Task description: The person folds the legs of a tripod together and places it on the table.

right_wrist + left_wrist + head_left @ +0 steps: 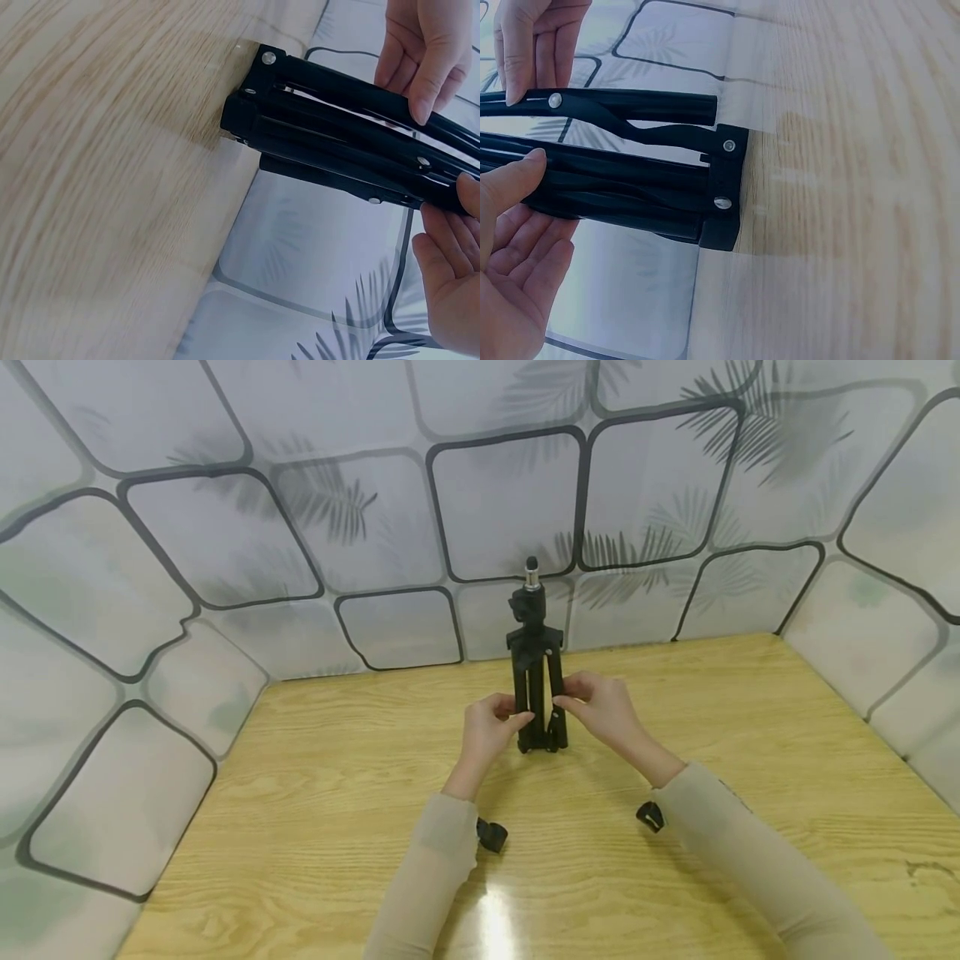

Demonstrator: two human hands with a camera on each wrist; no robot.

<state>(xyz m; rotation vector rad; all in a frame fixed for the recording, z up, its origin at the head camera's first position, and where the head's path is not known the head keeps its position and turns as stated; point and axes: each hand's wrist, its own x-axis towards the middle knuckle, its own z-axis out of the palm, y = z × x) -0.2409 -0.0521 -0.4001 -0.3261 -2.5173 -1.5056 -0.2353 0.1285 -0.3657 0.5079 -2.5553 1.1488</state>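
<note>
Seen from the head camera, a black folded tripod (536, 677) stands upright near the middle of a wooden desk (750, 735), its long axis vertical, the threaded metal stud at its top pointing up toward the patterned wall (225, 527) and its feet on the desk. The left hand (491, 727) pinches a leg from the left with thumb and fingertips, and the right hand (600, 706) pinches a leg from the right; both sleeves (442, 868) are beige. Two small black clips (491, 835) lie on the desk, one beside each forearm, well apart from the tripod. In the left wrist view the tripod (615, 176) runs across the frame, its bottom collar (721, 191) with two silver screws resting against the desk (855, 187); the left hand (514, 255) has its thumb on the bundled legs, fingers loosely curled beneath, while the right hand (536, 41) pinches the one leg that stands slightly apart from the rest. In the right wrist view the tripod (337, 142) lies on a slant across the frame, foot end at the desk (97, 172); the right hand (446, 270) grips the legs at the lower edge and the left hand (424, 49) presses fingertips on the upper leg.
</note>
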